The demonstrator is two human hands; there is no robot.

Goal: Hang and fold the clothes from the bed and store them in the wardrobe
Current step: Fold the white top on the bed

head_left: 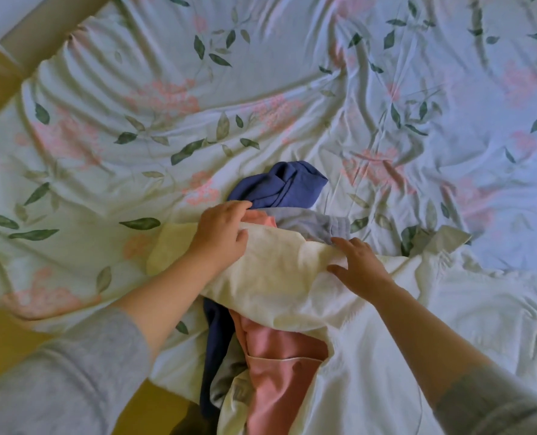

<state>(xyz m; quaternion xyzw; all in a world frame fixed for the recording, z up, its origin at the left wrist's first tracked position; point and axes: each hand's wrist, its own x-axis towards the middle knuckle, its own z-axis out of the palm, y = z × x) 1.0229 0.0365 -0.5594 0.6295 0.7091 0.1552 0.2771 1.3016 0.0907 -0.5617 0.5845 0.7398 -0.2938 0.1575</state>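
While the pile of clothes lies unsorted at lower centre of the frame, the task reads as barely begun: nothing visible is folded or hung, and no hanger or wardrobe is in view. Topmost is a cream garment (pixel 276 277), draped across the heap and running off to lower right. Left hand (pixel 221 235): fingers curled over the far edge of the cream garment, thumb on the near side, so it grips that edge. Right hand (pixel 360 266): fingers spread and fairly straight, resting on the same cloth, holding nothing. Beneath it, a blue garment (pixel 279 185) bunches out above and shows again lower down, a pink garment (pixel 279 365) with a pale piped edge spills toward the bottom, and a grey garment (pixel 311 224) sits between the hands. All rest on the wrinkled floral bed sheet (pixel 198 73). Judgement: the cream piece is the first item being taken up; the whole pile remains to be done.
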